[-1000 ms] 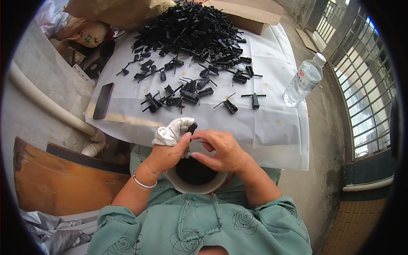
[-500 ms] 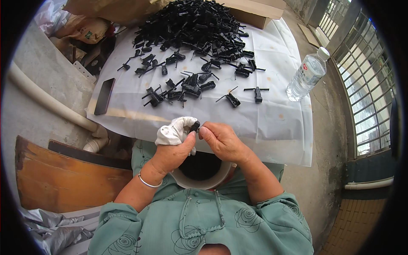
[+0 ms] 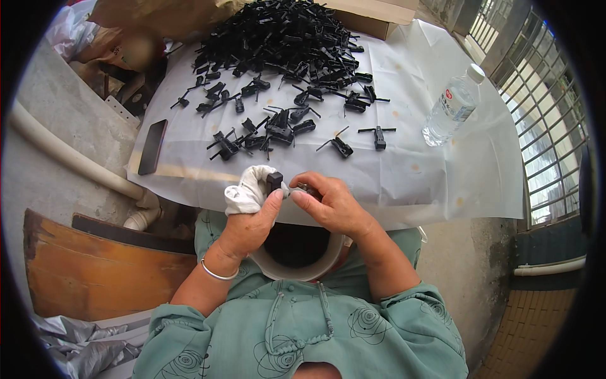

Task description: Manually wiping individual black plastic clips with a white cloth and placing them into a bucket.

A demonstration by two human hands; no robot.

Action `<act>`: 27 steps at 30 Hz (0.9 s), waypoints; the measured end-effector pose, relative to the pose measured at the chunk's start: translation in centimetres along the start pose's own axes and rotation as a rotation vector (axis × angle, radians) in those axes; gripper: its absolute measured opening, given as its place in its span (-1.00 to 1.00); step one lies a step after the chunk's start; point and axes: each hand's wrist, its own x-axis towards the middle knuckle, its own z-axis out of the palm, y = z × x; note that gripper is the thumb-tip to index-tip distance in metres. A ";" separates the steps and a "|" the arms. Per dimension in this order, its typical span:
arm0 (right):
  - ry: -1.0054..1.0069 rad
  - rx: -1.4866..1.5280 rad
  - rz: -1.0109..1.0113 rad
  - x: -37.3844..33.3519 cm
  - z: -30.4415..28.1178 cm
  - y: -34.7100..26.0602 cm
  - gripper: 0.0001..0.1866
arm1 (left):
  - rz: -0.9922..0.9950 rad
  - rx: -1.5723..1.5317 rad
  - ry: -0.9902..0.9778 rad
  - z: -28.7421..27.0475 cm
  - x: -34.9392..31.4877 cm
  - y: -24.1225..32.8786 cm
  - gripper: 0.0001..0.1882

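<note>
My left hand (image 3: pixel 251 222) is closed around a small black plastic part (image 3: pixel 274 182), its blocky end pointing up between thumb and fingers. White cloth (image 3: pixel 245 193) covers the fingers of that hand; whether it is a glove or a loose rag I cannot tell. My right hand (image 3: pixel 334 205) is close beside it, thumb and forefinger bent around a small dark object (image 3: pixel 308 190), mostly hidden. Below both hands, a pale bucket (image 3: pixel 307 274) with a dark inside stands between my knees.
A large heap of black plastic parts (image 3: pixel 278 44) covers the table's far side, with several loose ones nearer. A phone (image 3: pixel 153 146) lies at the left, a water bottle (image 3: pixel 451 106) stands right. White sheeting (image 3: pixel 404 189) covers the table; a cardboard box (image 3: pixel 366 22) is behind.
My hands have drawn slightly apart, and the left has shifted a little left with the black part turned more upright. The sheeting's right edge has spread outward.
</note>
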 end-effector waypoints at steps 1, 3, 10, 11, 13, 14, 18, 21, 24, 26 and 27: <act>-0.110 -0.117 0.066 0.0 -0.4 -0.2 -0.87 | -0.127 -0.174 -0.059 -0.6 0.0 0.8 -0.77; -0.159 -0.197 -0.017 -0.1 -0.2 0.4 -0.87 | -0.139 -0.261 -0.055 -0.6 -0.1 0.8 -0.75; -0.013 -0.145 -0.220 0.0 0.1 0.2 -0.89 | -0.226 0.067 -0.215 -0.6 -0.4 1.2 -0.63; -0.039 -0.090 -0.114 -0.1 0.2 -0.1 -0.91 | -0.237 0.055 -0.219 -0.2 -0.5 1.7 -0.67; -0.069 -0.034 -0.010 -0.1 0.4 -0.4 -0.91 | -0.111 0.155 -0.226 -0.5 -0.4 0.9 -0.69; -0.077 -0.032 0.016 -0.1 0.4 -0.5 -0.91 | 0.016 0.254 -0.233 -0.5 -0.3 0.5 -0.71; -0.146 -0.049 -0.033 0.0 0.2 -0.6 -0.81 | 0.085 0.342 -0.169 0.0 -0.2 0.3 -0.75; -0.180 -0.068 -0.081 -0.2 0.5 0.1 -0.79 | 0.072 0.362 -0.151 0.1 -0.2 0.3 -0.74; -0.191 -0.057 -0.044 0.0 0.6 -0.2 -0.81 | 0.031 0.230 -0.185 -0.4 -0.3 0.1 -0.72; -0.151 -0.042 -0.008 -0.1 0.4 -0.5 -0.82 | -0.117 0.138 -0.205 -0.3 -0.3 0.8 -0.71; -0.113 -0.030 0.028 -0.2 0.4 -0.7 -0.83 | -0.116 0.140 -0.205 -0.2 -0.3 0.7 -0.71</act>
